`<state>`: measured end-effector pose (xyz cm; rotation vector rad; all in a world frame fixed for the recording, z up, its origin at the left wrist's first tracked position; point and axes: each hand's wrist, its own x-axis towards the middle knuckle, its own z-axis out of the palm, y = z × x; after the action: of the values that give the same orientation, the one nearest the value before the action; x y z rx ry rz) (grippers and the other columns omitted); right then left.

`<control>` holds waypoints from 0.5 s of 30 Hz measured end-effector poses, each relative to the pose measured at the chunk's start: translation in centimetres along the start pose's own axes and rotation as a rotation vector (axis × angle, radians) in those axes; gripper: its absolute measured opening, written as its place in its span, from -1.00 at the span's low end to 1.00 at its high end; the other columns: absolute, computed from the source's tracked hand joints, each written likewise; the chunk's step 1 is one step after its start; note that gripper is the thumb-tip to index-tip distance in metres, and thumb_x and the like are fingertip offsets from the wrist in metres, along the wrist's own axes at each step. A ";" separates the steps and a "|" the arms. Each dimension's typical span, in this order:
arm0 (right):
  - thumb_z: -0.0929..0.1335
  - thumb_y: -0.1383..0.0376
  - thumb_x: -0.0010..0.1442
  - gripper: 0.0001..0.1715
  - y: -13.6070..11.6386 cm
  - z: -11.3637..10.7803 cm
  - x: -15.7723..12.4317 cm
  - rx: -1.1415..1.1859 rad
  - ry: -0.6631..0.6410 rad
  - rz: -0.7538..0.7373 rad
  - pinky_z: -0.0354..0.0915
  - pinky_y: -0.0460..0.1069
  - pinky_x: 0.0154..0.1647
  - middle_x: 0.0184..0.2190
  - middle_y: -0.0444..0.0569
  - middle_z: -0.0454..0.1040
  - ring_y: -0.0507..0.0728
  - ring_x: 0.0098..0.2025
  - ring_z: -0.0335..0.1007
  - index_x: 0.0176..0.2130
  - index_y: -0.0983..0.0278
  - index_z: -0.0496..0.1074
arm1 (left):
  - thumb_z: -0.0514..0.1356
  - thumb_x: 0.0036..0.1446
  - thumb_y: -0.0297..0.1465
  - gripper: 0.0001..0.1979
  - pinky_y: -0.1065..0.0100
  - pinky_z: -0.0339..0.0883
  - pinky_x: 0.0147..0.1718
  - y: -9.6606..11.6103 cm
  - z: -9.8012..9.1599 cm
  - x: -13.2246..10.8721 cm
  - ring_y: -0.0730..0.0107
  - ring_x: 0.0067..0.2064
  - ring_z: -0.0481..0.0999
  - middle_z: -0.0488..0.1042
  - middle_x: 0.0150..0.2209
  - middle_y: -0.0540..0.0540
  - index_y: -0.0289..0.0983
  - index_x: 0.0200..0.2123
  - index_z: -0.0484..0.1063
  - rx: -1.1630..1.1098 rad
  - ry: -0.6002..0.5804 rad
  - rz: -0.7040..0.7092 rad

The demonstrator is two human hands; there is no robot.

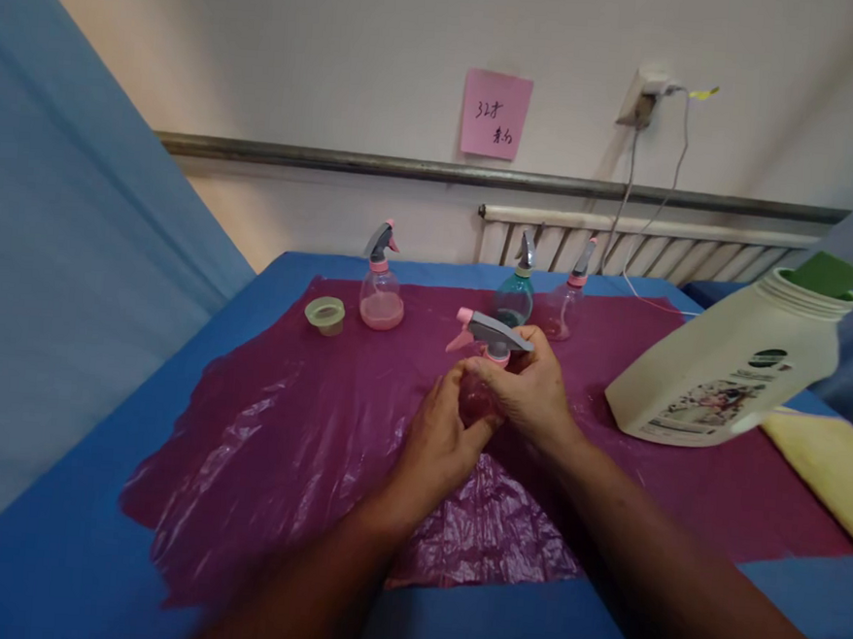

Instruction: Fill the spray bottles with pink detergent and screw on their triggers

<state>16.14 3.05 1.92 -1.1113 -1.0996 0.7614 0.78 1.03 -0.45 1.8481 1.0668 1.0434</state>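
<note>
Near the middle of the view, a spray bottle (480, 401) with a grey and pink trigger head (495, 332) is between my two hands. My left hand (442, 437) wraps round its clear pink body. The fingers of my right hand (534, 390) close round the pink collar just under the trigger head. Most of the bottle's body is hidden by my fingers. Behind my right hand stand a teal spray bottle (514, 296) and another pink-collared spray bottle (566, 305). To the left, a spray bottle (382, 302) holds some pink liquid.
A pale green cap (326, 314) lies left of the pink bottle. At right stands a large cream jug (730, 370) with a green piece in its mouth, beside a yellow cloth (829, 464). Purple plastic sheeting (257, 444) covers the blue table (69, 509). A blue curtain (77, 188) hangs at left.
</note>
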 end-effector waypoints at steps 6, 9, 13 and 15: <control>0.62 0.04 0.17 -0.48 0.6 0.0 -0.3 -0.030 -0.057 -0.126 0.50 0.14 0.09 -0.06 -0.04 0.66 0.22 -0.02 0.59 0.03 0.11 0.52 | 0.41 0.34 -0.27 -0.31 -0.10 0.38 0.39 0.1 -0.2 -0.1 -0.05 0.39 0.53 0.52 0.37 -0.19 -0.06 0.46 0.29 0.036 -0.016 -0.032; 0.52 0.03 0.35 -0.64 0.6 -1.2 -0.6 -0.092 -0.129 -0.147 0.48 0.16 0.13 -0.05 -0.03 0.69 0.24 0.02 0.60 0.05 0.13 0.62 | 0.42 0.33 -0.25 -0.27 -0.15 0.35 0.42 -0.2 -0.1 -0.1 -0.10 0.43 0.49 0.47 0.42 -0.25 -0.10 0.47 0.27 0.026 -0.010 -0.064; 0.41 0.07 0.48 -0.68 0.3 -2.8 -0.8 -0.146 -0.194 -0.212 0.44 0.18 0.23 0.05 -0.03 0.71 0.26 0.10 0.61 0.10 0.11 0.65 | 0.46 0.29 -0.24 -0.21 -0.21 0.30 0.45 -0.5 0.0 -0.1 -0.14 0.48 0.43 0.42 0.46 -0.30 -0.13 0.49 0.25 0.022 0.006 -0.108; 0.45 0.06 0.44 -0.71 0.3 -2.9 -0.7 -0.133 -0.175 -0.199 0.46 0.18 0.21 0.01 -0.03 0.72 0.25 0.06 0.63 0.05 0.11 0.64 | 0.46 0.29 -0.23 -0.22 -0.21 0.31 0.44 -0.4 0.0 -0.2 -0.14 0.46 0.44 0.44 0.45 -0.28 -0.12 0.48 0.27 0.030 0.008 -0.111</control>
<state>18.70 1.63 1.31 -1.0412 -1.4031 0.6439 0.62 1.02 -0.86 1.7883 1.1813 0.9758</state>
